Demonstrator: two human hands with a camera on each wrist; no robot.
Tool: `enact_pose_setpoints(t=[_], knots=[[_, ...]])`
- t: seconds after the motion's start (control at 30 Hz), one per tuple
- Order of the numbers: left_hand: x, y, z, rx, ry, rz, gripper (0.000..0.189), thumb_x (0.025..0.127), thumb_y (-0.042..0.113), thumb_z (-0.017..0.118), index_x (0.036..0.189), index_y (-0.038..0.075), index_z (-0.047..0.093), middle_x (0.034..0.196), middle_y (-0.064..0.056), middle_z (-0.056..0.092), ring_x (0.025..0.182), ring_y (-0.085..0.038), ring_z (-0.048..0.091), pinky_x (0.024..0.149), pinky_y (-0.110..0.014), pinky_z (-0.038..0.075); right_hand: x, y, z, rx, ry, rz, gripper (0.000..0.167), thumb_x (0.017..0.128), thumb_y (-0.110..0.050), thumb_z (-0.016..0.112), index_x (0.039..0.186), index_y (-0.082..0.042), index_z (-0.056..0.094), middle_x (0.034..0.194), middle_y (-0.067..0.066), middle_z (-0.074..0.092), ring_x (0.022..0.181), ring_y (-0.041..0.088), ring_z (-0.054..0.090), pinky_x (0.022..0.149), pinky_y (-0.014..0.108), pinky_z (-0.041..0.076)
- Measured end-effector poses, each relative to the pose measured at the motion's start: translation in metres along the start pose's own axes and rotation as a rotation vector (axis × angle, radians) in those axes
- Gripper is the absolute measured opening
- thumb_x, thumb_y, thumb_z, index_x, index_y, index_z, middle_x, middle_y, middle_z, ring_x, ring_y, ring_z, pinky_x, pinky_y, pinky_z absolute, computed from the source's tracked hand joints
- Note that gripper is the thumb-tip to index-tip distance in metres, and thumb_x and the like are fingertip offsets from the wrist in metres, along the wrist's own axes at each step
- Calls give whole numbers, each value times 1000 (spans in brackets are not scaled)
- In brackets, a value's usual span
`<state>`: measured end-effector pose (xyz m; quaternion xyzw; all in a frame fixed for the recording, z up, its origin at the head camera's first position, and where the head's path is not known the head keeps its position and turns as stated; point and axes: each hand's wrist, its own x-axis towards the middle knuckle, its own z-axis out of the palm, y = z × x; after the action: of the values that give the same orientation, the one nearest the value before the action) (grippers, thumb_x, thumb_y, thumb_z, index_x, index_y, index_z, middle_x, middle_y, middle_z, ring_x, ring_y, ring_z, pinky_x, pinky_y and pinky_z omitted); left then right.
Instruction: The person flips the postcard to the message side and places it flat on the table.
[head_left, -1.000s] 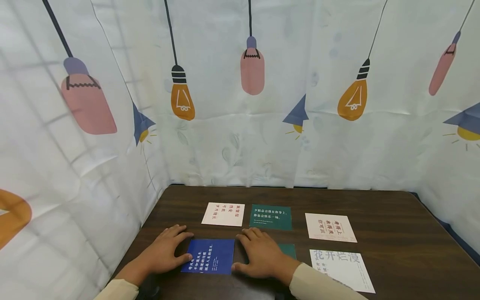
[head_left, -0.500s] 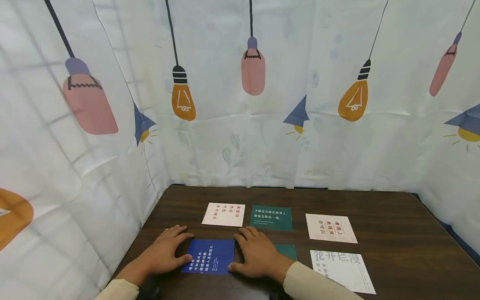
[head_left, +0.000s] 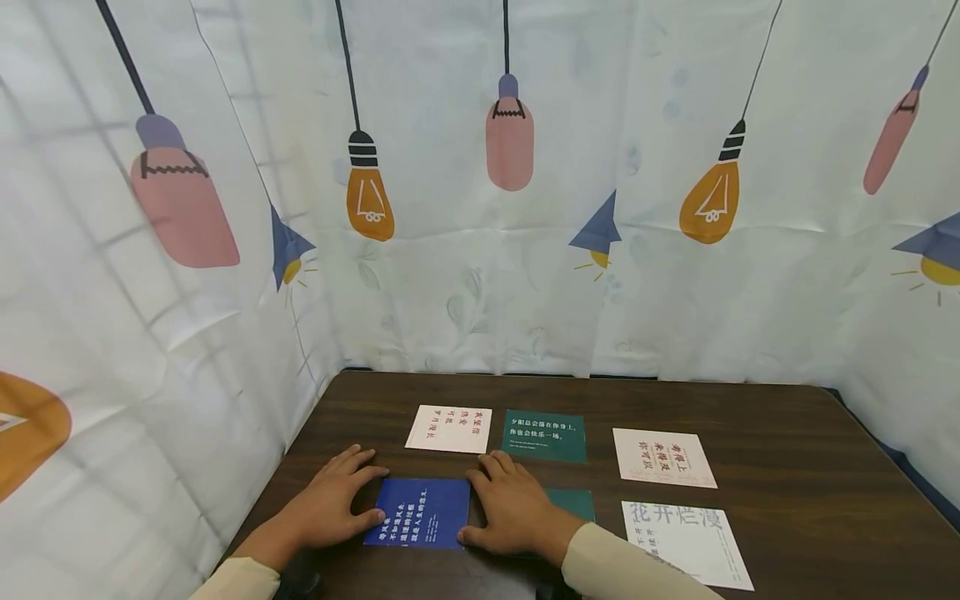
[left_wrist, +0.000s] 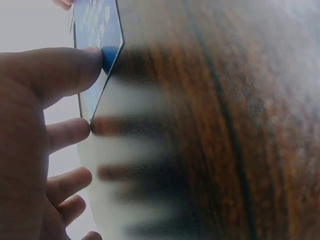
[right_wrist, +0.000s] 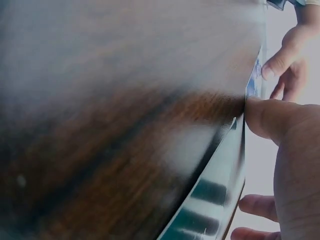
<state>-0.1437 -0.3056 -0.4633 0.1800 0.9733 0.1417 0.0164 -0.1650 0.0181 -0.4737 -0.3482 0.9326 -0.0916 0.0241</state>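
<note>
A blue card (head_left: 423, 512) printed with white writing lies flat on the table, between my two hands. At its left edge, my left hand (head_left: 330, 500) rests with the thumb on the card and the other fingers spread away over the tabletop. The left wrist view shows that thumb overlapping a corner of the card (left_wrist: 95, 20). My right hand (head_left: 517, 508) rests at the card's right edge, its thumb touching the lower right corner. Under and behind the right hand lies a green card (head_left: 573, 503), mostly hidden by it; the right wrist view shows this green card (right_wrist: 207, 192) below the thumb.
On the dark wooden table (head_left: 810, 475), a white card with red writing (head_left: 448, 428) and a green card (head_left: 543, 435) lie behind. To the right are another red-lettered card (head_left: 663, 457) and a white card with grey lettering (head_left: 690, 546). A patterned curtain (head_left: 450, 292) surrounds the table.
My right hand has slid slightly left, its thumb coming onto the blue card's right edge. The left hand and the cards look unmoved; the head view has shifted a little.
</note>
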Motion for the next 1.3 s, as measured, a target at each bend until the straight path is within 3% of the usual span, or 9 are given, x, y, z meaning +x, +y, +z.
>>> enact_pose_setpoints(t=[0.47, 0.67, 0.83, 1.07, 1.3], knots=[[3, 1, 0, -5, 34, 10, 56, 83, 52, 80, 126, 19, 67, 149, -20, 48, 143, -50, 33, 109, -70, 27, 2, -2, -2, 8, 65, -10, 84, 81, -68, 74, 140, -12, 54, 148, 9, 48, 140, 27, 40, 112, 46, 38], [6, 2, 0, -15, 100, 44, 53, 77, 47, 87, 117, 19, 64, 142, -17, 55, 136, -46, 44, 106, -69, 33, 2, -3, -1, 36, 153, -34, 80, 77, -64, 81, 132, -12, 55, 129, 1, 56, 126, 20, 47, 108, 42, 42], [8, 4, 1, -21, 143, 64, 51, 75, 41, 90, 112, 21, 62, 137, -12, 60, 131, -38, 50, 103, -65, 37, 1, -5, -1, 64, 183, -15, 79, 74, -60, 86, 130, -13, 54, 124, 0, 59, 121, 19, 50, 106, 42, 44], [12, 6, 2, -6, 149, 20, 52, 76, 40, 90, 114, 19, 61, 115, 3, 63, 117, -28, 55, 98, -58, 39, 0, -5, -5, 110, 205, 24, 77, 75, -49, 90, 132, -13, 53, 125, 0, 64, 117, 18, 54, 105, 41, 44], [13, 9, 2, -43, 153, -20, 54, 76, 38, 90, 116, 18, 60, 107, 4, 62, 109, -25, 55, 96, -55, 37, 0, -6, -7, 153, 195, 70, 76, 75, -42, 91, 134, -14, 52, 121, -1, 68, 111, 17, 57, 102, 42, 46]])
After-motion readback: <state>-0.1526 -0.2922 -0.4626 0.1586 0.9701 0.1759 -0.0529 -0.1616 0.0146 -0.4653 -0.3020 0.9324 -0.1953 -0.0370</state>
